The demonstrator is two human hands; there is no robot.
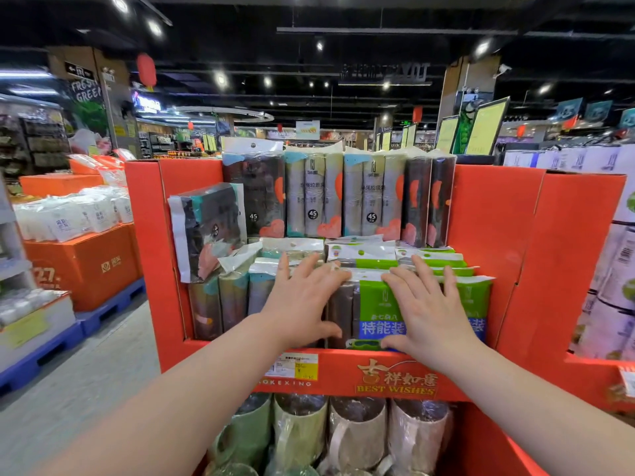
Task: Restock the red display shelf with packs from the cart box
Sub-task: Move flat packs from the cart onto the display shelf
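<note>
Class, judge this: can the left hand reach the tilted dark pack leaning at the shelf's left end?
Probably yes. The left hand rests open on the front packs, beside the tilted dark pack, with nothing between them.

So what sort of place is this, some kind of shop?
Most likely a supermarket: a red display shelf stocked with wrapped packs, a price label on its front edge, and an orange box of goods on a blue pallet.

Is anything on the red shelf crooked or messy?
Yes. One dark pack at the left of the red shelf is tilted, leaning over the front packs, while the back packs stand straight.
</note>
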